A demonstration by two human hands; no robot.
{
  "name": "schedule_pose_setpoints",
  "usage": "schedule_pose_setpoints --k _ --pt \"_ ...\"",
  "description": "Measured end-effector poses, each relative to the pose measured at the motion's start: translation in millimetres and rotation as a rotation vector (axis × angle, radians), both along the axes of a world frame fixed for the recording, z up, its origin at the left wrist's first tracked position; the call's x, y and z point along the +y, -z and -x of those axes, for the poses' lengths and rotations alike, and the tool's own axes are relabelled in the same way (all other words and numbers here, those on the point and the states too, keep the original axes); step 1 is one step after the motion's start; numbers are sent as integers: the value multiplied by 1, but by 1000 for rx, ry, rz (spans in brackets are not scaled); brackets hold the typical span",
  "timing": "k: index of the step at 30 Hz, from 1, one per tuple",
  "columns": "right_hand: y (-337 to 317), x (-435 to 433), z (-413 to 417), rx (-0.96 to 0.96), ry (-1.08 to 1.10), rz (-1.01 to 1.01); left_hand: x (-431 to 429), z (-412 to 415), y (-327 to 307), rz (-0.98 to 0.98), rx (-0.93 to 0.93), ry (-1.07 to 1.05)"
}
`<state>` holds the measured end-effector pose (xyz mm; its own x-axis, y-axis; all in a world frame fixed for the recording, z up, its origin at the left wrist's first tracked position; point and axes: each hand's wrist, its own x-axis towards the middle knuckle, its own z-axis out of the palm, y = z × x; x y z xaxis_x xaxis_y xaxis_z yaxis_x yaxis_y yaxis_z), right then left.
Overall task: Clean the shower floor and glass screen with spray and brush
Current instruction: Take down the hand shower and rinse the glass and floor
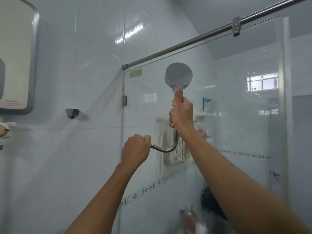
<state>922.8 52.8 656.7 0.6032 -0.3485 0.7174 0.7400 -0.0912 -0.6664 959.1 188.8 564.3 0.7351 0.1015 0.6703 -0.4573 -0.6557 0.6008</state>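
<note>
Before clear glass screen (244,129), round chrome shower head (178,76) above right hand (181,114) gripping its handle; left hand (136,150) clenching ribbed steel hose (166,149).

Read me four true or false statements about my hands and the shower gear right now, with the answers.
1. The right hand holds the shower head by its handle. True.
2. The left hand lies flat on the glass screen. False: it grips the metal hose.
3. The shower head sits in the wall bracket. False: the bracket is empty; the head is held up before the glass.
4. A steel rail runs above the glass screen. True.
</note>
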Motion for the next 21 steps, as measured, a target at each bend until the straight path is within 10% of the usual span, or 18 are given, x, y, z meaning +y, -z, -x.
schedule_pose_setpoints --k 21 --pt "-3 18 -9 17 -43 -54 21 -6 -4 27 -2 -15"
